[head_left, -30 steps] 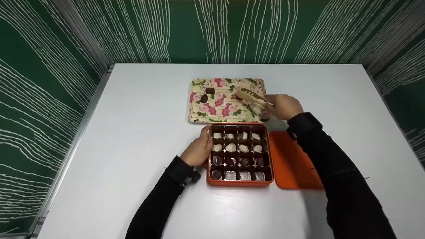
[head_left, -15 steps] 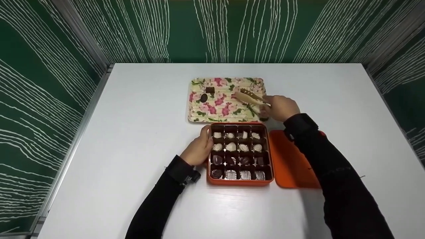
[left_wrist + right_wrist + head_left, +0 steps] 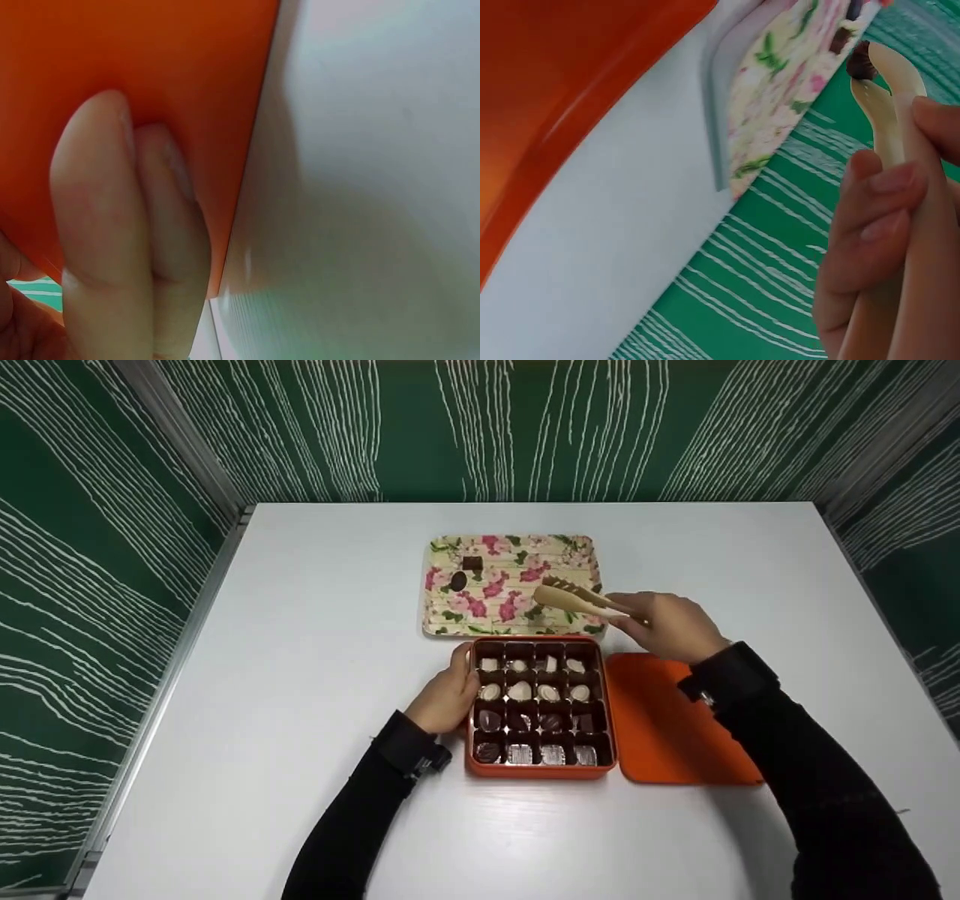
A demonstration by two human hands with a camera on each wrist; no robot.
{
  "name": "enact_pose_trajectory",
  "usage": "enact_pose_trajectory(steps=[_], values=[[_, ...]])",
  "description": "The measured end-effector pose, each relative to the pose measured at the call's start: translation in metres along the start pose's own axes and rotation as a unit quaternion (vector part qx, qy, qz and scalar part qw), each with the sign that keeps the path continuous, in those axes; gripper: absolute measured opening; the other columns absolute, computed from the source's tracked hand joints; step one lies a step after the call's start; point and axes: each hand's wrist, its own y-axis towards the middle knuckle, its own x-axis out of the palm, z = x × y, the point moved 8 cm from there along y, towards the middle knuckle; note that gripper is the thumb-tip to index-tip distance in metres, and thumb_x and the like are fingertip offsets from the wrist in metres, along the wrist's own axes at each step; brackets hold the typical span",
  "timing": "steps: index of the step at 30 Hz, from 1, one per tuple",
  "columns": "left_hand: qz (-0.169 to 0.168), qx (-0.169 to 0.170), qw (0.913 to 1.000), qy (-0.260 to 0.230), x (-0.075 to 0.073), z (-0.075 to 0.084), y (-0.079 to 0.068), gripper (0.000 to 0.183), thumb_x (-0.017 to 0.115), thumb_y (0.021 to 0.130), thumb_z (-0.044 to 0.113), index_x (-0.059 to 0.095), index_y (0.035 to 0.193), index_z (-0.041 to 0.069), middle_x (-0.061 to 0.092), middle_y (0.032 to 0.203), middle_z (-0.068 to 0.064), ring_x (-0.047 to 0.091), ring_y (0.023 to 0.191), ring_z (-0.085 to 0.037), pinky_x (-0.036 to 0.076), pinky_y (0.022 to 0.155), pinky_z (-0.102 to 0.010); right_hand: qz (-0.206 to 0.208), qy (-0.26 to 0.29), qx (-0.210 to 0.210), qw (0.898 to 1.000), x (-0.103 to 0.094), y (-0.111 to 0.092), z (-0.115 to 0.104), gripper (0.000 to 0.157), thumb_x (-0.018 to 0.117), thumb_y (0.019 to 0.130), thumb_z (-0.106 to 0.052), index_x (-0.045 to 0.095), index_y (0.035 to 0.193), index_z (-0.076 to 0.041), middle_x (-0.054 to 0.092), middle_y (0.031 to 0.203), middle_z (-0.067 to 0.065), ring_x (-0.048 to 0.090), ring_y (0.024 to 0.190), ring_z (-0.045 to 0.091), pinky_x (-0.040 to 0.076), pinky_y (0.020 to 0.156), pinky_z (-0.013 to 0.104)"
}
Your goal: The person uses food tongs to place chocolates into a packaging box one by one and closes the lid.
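Observation:
My left hand (image 3: 444, 695) holds the left wall of an orange box (image 3: 541, 771), fingertips against its side in the left wrist view. Chocolates, white ones toward the back and dark ones with foil-wrapped pieces toward the front, fill its brown divided insert. My right hand (image 3: 679, 626) grips light tongs (image 3: 574, 601) over the near right part of a floral tray (image 3: 442, 619). Between the tong tips a dark brown chocolate (image 3: 861, 63) shows in the right wrist view; the head view hides it. Two dark chocolates lie on the tray, one square (image 3: 472, 563), one oval (image 3: 458, 580).
An orange lid (image 3: 675, 727) lies flat to the right of the box, partly under my right forearm. The tray sits just behind the box on a white table (image 3: 315, 607). Green walls (image 3: 420, 435) with white lines stand at the back and sides.
My right hand with the tongs has drawn back to the right and nearer to me, uncovering more of the lid. The left hand and the box have stayed in place.

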Motion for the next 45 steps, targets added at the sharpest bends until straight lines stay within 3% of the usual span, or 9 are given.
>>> enact_pose_trajectory(steps=[6,11,20,24,27,31,36,41,45], values=[[0.0,-0.007,1.0,0.001,-0.001,-0.001,0.0,0.056,0.036,0.109,0.017,0.017,0.157,-0.003,0.068,0.103,-0.032,0.067,0.102,-0.045,0.052,0.096,-0.054,0.011,0.007,-0.072,0.997,-0.007,-0.04,-0.032,0.039,0.069,0.1,-0.016,0.066,0.138,-0.01,0.075,0.106,0.006,0.046,0.064,0.01,0.037,0.063,0.031],[-0.001,-0.013,0.9999,-0.002,0.0,-0.001,0.0,0.057,0.037,0.109,0.018,0.017,0.157,-0.003,0.068,0.104,-0.033,0.067,0.102,-0.045,0.052,0.096,-0.055,0.012,0.004,-0.153,0.988,-0.006,-0.07,-0.056,0.038,0.074,0.095,-0.014,0.07,0.133,-0.013,0.062,0.083,-0.011,0.04,0.061,0.001,0.035,0.059,0.023],[0.001,-0.01,0.9999,0.0,-0.001,-0.001,0.002,0.054,0.037,0.109,0.017,0.018,0.157,0.0,0.068,0.104,-0.032,0.067,0.104,-0.045,0.052,0.098,-0.054,-0.029,0.016,-0.227,0.973,0.013,-0.104,-0.084,0.036,0.076,0.093,-0.011,0.073,0.128,-0.017,0.059,0.087,-0.011,0.032,0.06,-0.002,0.029,0.057,0.018],[0.001,-0.007,1.0,0.004,0.0,-0.001,0.001,0.052,0.037,0.109,0.018,0.02,0.156,0.003,0.067,0.109,-0.035,0.067,0.106,-0.046,0.051,0.098,-0.054,-0.03,-0.009,-0.243,0.97,0.014,-0.107,-0.093,0.034,0.078,0.091,-0.014,0.074,0.125,-0.017,0.061,0.086,-0.008,0.035,0.057,-0.003,0.03,0.054,0.016],[-0.001,-0.003,1.0,0.006,0.001,-0.001,0.001,0.053,0.037,0.109,0.017,0.019,0.156,0.0,0.068,0.101,-0.031,0.067,0.102,-0.044,0.052,0.097,-0.054,-0.029,-0.033,-0.248,0.968,0.014,-0.107,-0.098,0.033,0.078,0.091,-0.016,0.075,0.124,-0.018,0.062,0.084,-0.007,0.039,0.055,-0.005,0.03,0.051,0.014],[-0.003,-0.001,1.0,0.002,0.001,-0.001,0.001,0.054,0.036,0.108,0.016,0.019,0.156,-0.003,0.065,0.089,-0.023,0.067,0.095,-0.041,0.052,0.093,-0.053,-0.026,-0.076,-0.254,0.964,0.011,-0.105,-0.106,0.033,0.08,0.089,-0.018,0.077,0.122,-0.019,0.058,0.078,-0.008,0.031,0.051,-0.004,0.02,0.048,0.015],[0.001,-0.004,1.0,0.003,0.001,0.0,0.0,0.054,0.036,0.109,0.017,0.019,0.156,-0.002,0.067,0.094,-0.026,0.068,0.098,-0.042,0.052,0.095,-0.053,-0.014,-0.146,-0.268,0.952,0.004,-0.104,-0.127,0.033,0.084,0.084,-0.021,0.079,0.116,-0.018,0.067,0.087,-0.003,0.022,0.048,0.002,0.012,0.048,0.02],[0.003,-0.006,1.0,0.002,0.0,-0.001,0.001,0.055,0.037,0.109,0.017,0.019,0.156,-0.002,0.068,0.1,-0.028,0.068,0.102,-0.042,0.052,0.097,-0.053,-0.052,-0.199,-0.267,0.941,0.007,-0.095,-0.145,0.032,0.082,0.087,-0.026,0.078,0.118,-0.018,0.073,0.1,0.003,0.029,0.045,0.008,0.017,0.045,0.023],[0.001,-0.01,1.0,0.0,0.0,-0.002,0.001,0.055,0.036,0.108,0.017,0.019,0.156,-0.002,0.068,0.098,-0.027,0.068,0.099,-0.042,0.053,0.094,-0.053,-0.084,-0.184,-0.251,0.947,0.006,-0.087,-0.146,0.034,0.079,0.091,-0.028,0.076,0.123,-0.019,0.073,0.105,0.004,0.031,0.047,0.007,0.019,0.045,0.023]])
